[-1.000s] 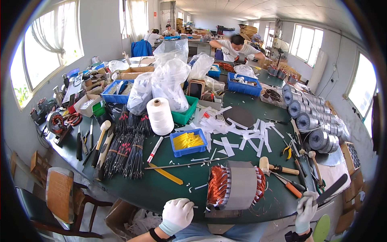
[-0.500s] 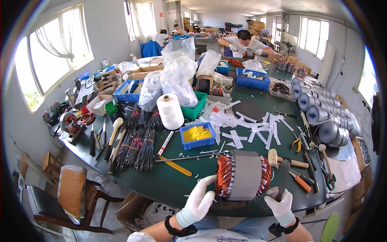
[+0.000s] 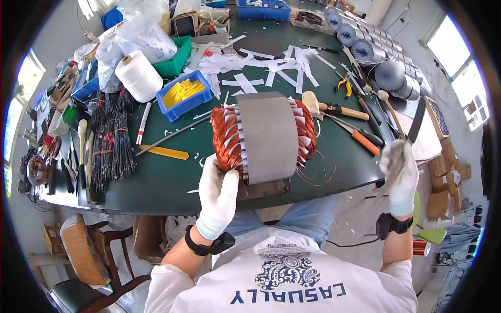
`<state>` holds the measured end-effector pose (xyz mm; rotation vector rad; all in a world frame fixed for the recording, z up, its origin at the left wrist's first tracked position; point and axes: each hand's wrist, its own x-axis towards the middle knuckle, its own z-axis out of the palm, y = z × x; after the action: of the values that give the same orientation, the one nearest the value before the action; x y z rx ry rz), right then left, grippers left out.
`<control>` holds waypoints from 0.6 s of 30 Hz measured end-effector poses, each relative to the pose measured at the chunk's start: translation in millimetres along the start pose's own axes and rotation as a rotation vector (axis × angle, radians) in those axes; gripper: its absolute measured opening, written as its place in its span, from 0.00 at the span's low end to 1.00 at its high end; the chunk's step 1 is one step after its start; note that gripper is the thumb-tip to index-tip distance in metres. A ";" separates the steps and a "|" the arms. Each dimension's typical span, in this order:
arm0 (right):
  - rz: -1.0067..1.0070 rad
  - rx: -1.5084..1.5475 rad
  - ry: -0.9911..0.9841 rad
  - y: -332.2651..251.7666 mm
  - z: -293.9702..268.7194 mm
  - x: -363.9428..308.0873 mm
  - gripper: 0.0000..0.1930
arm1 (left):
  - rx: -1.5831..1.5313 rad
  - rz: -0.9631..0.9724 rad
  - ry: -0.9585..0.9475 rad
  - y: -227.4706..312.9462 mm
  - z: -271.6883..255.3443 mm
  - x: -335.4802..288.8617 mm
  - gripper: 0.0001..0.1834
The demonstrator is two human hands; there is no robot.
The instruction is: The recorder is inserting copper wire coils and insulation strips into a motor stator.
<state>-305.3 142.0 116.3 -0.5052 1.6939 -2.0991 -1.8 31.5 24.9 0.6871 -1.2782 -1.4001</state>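
Evidently the work in hand concerns the wound core (image 3: 269,141), a grey cylinder with copper winding bulging from both ends. It sits at the near edge of the green tabletop (image 3: 162,177), directly before the person, above a low block (image 3: 271,190). White slips stand between the copper bundles at each end.

The left hand (image 3: 217,190), gloved, is at the lower part of the left copper end, fingers partly curled and touching it; whether it grips firmly cannot be told. The right hand (image 3: 401,169) is closed around a long dark blade-like tool (image 3: 417,119), held out to the right, well apart from the core; motion blur hides the tool's lower part.

In my judgement, the step is one of steadying or positioning the core, with the tool in readiness. Applying the tool would call for bringing it inward to a copper end, with the left hand firm and clear of its edge. Care is advised around the slips, which could be displaced.

Noted nearby: a pale-headed mallet (image 3: 310,102) just beyond the right copper end, and loose copper strands (image 3: 324,175) beside it.
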 end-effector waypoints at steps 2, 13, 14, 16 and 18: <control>0.002 0.071 -0.184 -3.3 -0.3 4.8 0.18 | 0.001 0.044 0.012 -4.4 0.8 -2.7 0.16; 0.084 0.015 -0.978 26.9 65.3 -35.3 0.25 | 0.318 0.204 -0.063 -30.5 -31.0 -5.6 0.27; 0.116 0.044 -0.970 40.8 67.4 -39.2 0.23 | 0.248 0.154 -0.068 -32.1 -27.0 -3.8 0.37; 0.194 0.233 -1.018 63.9 67.8 -35.9 0.20 | 0.262 0.118 -0.070 -37.8 -31.3 -5.2 0.39; 0.218 0.302 -0.983 62.9 79.5 -35.4 0.19 | 0.241 0.045 -0.047 -34.9 -32.6 -5.5 0.39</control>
<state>-229.6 81.8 69.7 -0.9822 0.8050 -1.4869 18.3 21.1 -17.6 0.7861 -1.5068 -1.2436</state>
